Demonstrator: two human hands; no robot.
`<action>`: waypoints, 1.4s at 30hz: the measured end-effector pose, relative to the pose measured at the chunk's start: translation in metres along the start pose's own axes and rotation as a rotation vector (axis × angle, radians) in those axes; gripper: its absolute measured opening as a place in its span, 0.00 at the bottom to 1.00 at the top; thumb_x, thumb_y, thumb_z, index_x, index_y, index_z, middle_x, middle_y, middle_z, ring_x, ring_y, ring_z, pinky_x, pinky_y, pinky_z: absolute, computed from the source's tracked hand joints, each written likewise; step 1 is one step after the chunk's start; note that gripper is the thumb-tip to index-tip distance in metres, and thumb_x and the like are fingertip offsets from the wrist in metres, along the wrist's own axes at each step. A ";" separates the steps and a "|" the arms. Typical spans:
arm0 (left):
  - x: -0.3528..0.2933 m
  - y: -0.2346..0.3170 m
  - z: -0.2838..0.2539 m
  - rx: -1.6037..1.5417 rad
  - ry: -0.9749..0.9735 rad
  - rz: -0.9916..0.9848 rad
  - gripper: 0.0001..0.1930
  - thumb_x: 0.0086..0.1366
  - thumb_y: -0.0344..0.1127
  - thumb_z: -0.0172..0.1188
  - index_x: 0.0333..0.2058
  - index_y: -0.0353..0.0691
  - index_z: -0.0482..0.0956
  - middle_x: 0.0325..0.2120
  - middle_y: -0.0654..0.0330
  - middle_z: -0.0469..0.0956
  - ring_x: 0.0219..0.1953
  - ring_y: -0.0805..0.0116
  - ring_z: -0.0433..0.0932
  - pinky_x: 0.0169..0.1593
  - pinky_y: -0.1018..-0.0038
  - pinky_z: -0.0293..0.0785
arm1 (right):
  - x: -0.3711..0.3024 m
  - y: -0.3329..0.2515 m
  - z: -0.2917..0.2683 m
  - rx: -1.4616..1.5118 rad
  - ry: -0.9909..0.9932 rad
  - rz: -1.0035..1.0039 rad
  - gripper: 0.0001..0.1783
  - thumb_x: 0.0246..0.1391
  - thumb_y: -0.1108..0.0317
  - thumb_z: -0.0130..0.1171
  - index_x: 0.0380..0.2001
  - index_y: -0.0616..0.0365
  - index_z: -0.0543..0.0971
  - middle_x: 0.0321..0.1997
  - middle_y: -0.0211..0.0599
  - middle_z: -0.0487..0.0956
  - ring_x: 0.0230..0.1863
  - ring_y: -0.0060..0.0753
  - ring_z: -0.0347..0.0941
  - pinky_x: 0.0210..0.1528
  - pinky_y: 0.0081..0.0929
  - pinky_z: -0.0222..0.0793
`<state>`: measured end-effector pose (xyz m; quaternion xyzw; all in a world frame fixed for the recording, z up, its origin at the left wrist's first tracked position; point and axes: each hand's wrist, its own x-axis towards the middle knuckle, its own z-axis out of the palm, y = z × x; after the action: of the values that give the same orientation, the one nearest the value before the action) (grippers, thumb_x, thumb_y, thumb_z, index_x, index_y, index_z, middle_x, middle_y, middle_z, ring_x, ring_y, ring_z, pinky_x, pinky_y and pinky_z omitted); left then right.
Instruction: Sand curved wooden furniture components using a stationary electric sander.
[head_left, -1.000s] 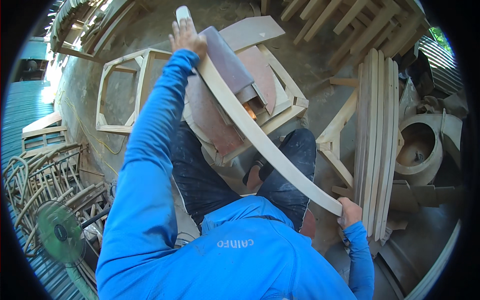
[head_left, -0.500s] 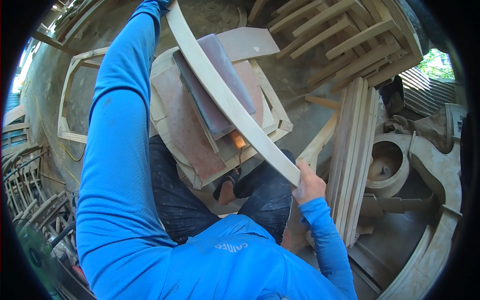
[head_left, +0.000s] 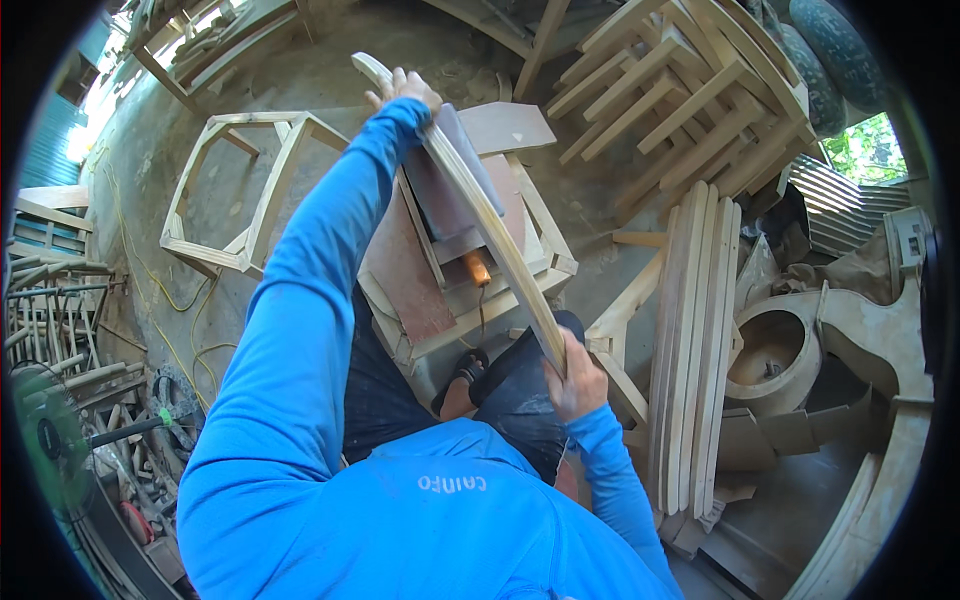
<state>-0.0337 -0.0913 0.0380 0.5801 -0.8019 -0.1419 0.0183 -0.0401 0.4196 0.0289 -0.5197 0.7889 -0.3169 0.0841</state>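
Note:
A long, curved wooden slat slants across the middle of the view, over a low wooden work stand. My right hand grips its near end. Farther up, my left hand is wrapped over the slat close to its far end, which sticks out past the fingers. Beneath the slat lies a greyish-purple flat board. Beside that board's near end is an orange tool part with a cord. A reddish-brown panel covers the left of the stand.
An angular wooden frame stands on the floor at left. At far right are stacked wooden frames; nearer, long planks lean beside a round wooden piece. A green fan stands at lower left, near piled wood pieces.
My left hand has come nearer along with the slat's far end, which now shows fully. The slat has turned onto its narrower edge, and my right hand has shifted slightly left.

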 end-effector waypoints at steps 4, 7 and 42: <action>-0.112 0.010 0.014 -0.028 0.110 0.227 0.36 0.67 0.43 0.51 0.73 0.46 0.59 0.76 0.52 0.51 0.79 0.45 0.42 0.77 0.42 0.38 | -0.108 0.020 -0.025 0.037 -0.041 0.042 0.30 0.55 0.70 0.68 0.61 0.55 0.70 0.49 0.49 0.82 0.45 0.58 0.82 0.42 0.43 0.80; -0.225 0.032 0.012 -0.042 0.137 0.368 0.40 0.63 0.46 0.55 0.73 0.43 0.58 0.76 0.48 0.50 0.79 0.45 0.41 0.77 0.42 0.35 | -0.200 0.033 -0.046 0.070 -0.117 0.169 0.29 0.54 0.71 0.68 0.58 0.56 0.71 0.51 0.51 0.81 0.47 0.59 0.82 0.45 0.42 0.80; 0.206 -0.085 0.017 -0.236 -0.001 0.101 0.36 0.69 0.55 0.46 0.74 0.54 0.58 0.78 0.57 0.47 0.79 0.55 0.44 0.75 0.40 0.42 | 0.123 -0.055 0.079 -0.182 -0.157 0.359 0.27 0.59 0.60 0.67 0.57 0.51 0.68 0.39 0.62 0.82 0.42 0.74 0.78 0.40 0.57 0.75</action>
<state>-0.0253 -0.3045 -0.0277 0.5329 -0.8077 -0.2345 0.0929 -0.0160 0.2651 0.0237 -0.3993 0.8852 -0.1828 0.1534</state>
